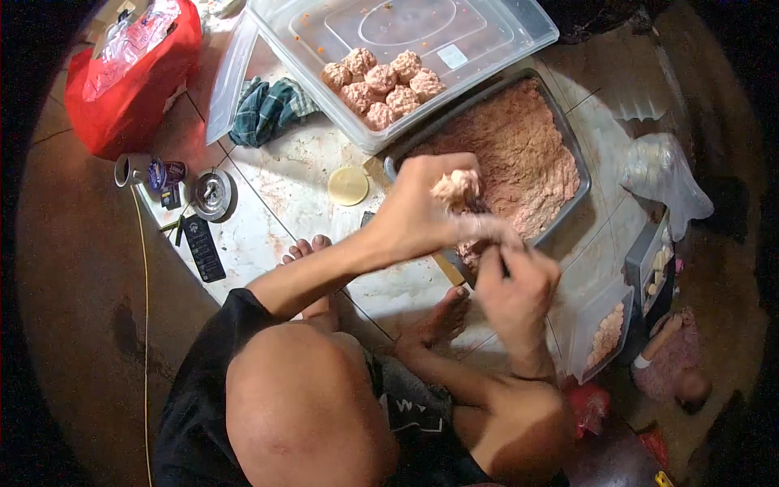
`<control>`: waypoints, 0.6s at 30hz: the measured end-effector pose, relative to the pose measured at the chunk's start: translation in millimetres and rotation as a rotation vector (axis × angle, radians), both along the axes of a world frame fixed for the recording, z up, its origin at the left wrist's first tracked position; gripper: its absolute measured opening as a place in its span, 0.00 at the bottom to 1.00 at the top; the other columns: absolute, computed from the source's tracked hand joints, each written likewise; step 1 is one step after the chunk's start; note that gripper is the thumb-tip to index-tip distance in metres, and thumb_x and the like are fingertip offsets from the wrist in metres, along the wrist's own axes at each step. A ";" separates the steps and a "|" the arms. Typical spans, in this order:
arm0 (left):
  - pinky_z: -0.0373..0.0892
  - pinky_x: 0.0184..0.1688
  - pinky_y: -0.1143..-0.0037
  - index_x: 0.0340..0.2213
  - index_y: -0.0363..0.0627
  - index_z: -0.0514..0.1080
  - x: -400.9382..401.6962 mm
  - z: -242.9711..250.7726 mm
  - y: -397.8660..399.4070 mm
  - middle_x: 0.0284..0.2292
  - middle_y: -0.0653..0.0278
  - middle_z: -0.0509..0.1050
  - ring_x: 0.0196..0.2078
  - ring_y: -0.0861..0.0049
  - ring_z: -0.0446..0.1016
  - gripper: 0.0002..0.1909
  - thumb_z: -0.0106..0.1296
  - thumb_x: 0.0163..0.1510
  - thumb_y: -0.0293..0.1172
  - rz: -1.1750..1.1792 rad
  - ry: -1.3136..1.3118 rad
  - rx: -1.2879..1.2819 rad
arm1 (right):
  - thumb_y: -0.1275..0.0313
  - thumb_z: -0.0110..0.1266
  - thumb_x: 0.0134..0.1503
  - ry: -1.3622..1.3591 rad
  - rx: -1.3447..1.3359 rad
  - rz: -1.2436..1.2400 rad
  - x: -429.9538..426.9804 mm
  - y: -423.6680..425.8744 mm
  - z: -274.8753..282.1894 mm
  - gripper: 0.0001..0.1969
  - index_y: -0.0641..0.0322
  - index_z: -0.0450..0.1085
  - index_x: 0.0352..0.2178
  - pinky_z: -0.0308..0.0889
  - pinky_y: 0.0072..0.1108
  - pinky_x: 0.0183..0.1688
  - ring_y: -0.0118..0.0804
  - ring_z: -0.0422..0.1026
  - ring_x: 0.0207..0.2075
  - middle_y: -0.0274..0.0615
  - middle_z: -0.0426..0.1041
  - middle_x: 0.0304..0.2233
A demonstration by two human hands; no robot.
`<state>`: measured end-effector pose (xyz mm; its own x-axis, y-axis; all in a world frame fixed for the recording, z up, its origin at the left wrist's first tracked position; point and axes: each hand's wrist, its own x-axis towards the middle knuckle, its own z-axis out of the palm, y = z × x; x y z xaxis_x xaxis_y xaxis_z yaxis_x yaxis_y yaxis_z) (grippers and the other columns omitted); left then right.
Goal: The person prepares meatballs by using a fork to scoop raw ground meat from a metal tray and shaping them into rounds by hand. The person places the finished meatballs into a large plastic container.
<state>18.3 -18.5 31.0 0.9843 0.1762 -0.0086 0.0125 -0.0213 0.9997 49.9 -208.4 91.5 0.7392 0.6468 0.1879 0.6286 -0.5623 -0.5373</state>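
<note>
My left hand (420, 195) is curled around a lump of pinkish minced mixture (456, 185). Close by at the lower right, my right hand (517, 280) grips a thin dark utensil (506, 266), blurred and mostly covered by the fingers. Both hands are over the near side of a grey tub (584, 182) holding a broad mass of the same mixture (505, 140). Beyond it, a clear plastic box (401, 30) contains several rough balls (381, 79) grouped at its near corner. A round pale-yellow disc (348, 185) lies on the tiles left of the tub.
A red bag (134, 79), plaid cloth (268, 112), metal ashtray (213, 193), cup (131, 169) and black tag (204, 248) are at left. At right are a clear plastic bag (666, 173) and food containers (608, 335) near another person (669, 359). My bare feet flank the near tiles.
</note>
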 end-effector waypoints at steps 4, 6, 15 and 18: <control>0.69 0.31 0.83 0.27 0.41 0.72 -6.0 -13.2 15.9 0.24 0.76 0.71 0.28 0.91 0.68 0.18 0.76 0.46 0.28 0.115 -0.057 -0.142 | 0.77 0.61 0.59 -0.022 -0.054 -0.177 19.8 -6.9 32.1 0.04 0.69 0.77 0.31 0.68 0.34 0.28 0.50 0.75 0.24 0.50 0.74 0.25; 0.69 0.31 0.83 0.27 0.40 0.72 -3.0 -9.1 20.8 0.23 0.75 0.70 0.29 0.91 0.68 0.18 0.76 0.45 0.27 0.108 -0.043 -0.095 | 0.77 0.61 0.60 -0.015 -0.050 -0.096 16.3 -8.6 48.7 0.04 0.69 0.77 0.33 0.68 0.33 0.28 0.50 0.74 0.24 0.49 0.74 0.26; 0.70 0.33 0.60 0.30 0.39 0.70 -4.1 -14.9 13.2 0.25 0.48 0.73 0.30 0.46 0.74 0.17 0.64 0.36 0.24 0.011 -0.193 0.355 | 0.70 0.60 0.61 0.039 -0.128 0.068 9.5 8.1 27.9 0.06 0.62 0.76 0.35 0.67 0.40 0.28 0.58 0.74 0.26 0.49 0.72 0.26; 0.70 0.31 0.60 0.33 0.43 0.69 -3.0 -19.8 15.1 0.29 0.54 0.72 0.29 0.48 0.75 0.20 0.65 0.36 0.26 0.037 -0.296 0.445 | 0.70 0.59 0.61 0.059 -0.171 0.046 13.1 3.7 31.4 0.06 0.63 0.76 0.36 0.68 0.40 0.28 0.58 0.75 0.27 0.50 0.73 0.26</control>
<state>15.2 -3.4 11.2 0.9264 0.1340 0.3518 -0.2597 -0.4491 0.8549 63.0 -204.7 122.9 0.7147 0.6989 0.0293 0.6258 -0.6201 -0.4731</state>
